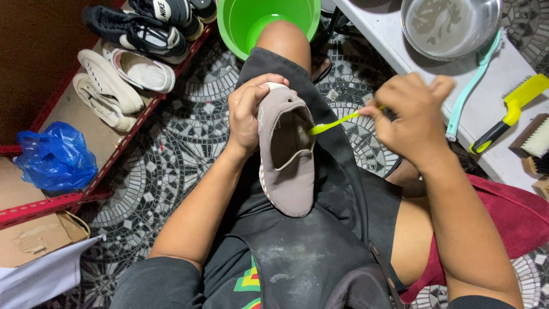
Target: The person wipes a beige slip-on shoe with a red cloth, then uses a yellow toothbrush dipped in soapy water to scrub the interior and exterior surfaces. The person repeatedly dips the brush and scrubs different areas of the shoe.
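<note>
A taupe slip-on shoe (286, 154) rests on my lap over a dark apron (309, 252), its opening facing up. My left hand (249, 111) grips the shoe's heel end and left side. My right hand (412, 117) holds a thin yellow-green toothbrush (337, 122), whose head is inside the shoe's opening against the inner lining.
A green plastic bucket (237, 23) stands beyond my knee. A metal bowl (452, 26) of cloudy water, a teal brush (472, 86), a yellow-handled brush (512, 109) and a wooden bristle brush (534, 140) lie on the white table at right. Shoes (123, 63) and a blue bag (54, 157) fill the red rack at left.
</note>
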